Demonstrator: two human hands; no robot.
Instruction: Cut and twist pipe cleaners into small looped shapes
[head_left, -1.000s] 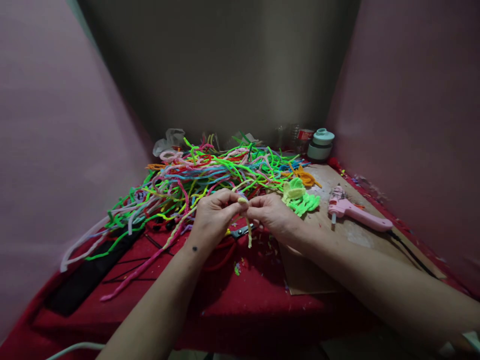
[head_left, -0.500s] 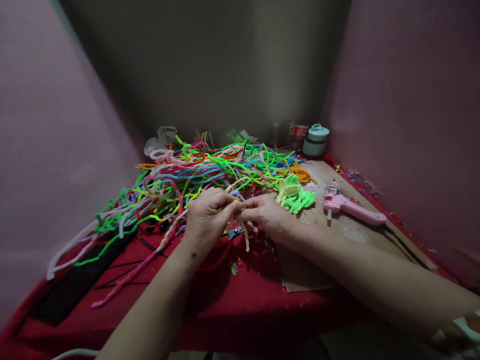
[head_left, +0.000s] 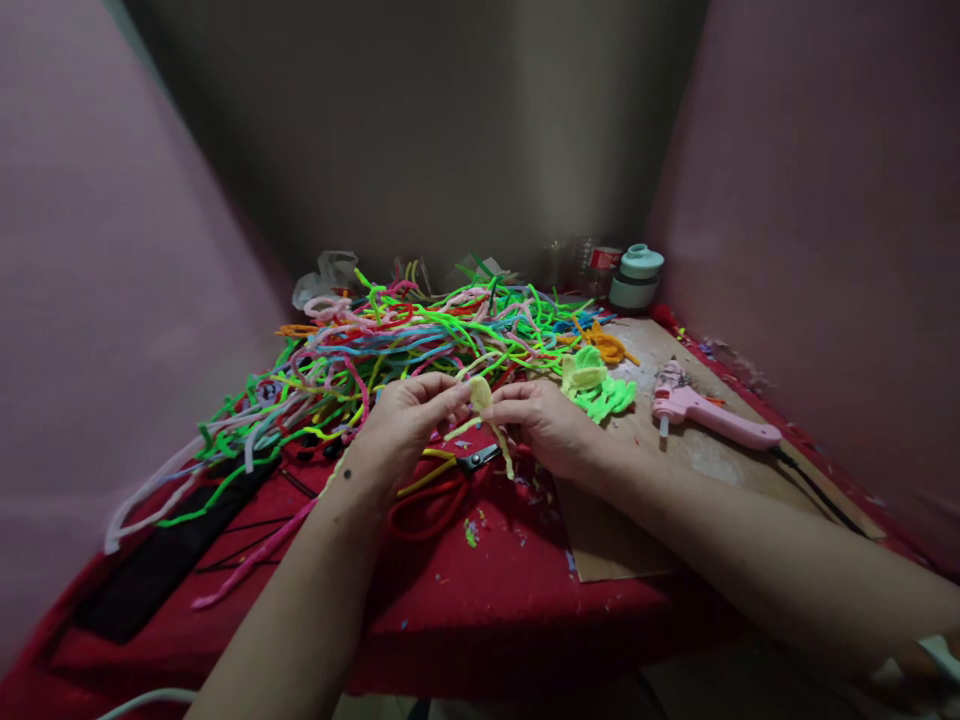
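Between your two hands is the pale yellow piece point(head_left: 481, 395), a fuzzy loop with two loose tails hanging below. Your left hand point(head_left: 405, 420) pinches it from one side, and your right hand point(head_left: 551, 425) grips its base in the fingertips. Just below your hands, scissors point(head_left: 474, 460) lie on the red-covered counter point(head_left: 480, 590). Beyond them spreads a heap of colored fuzzy stems point(head_left: 420, 335); right of your right hand sit green pieces point(head_left: 609, 400) and, farther out, a pink glue gun point(head_left: 712, 415).
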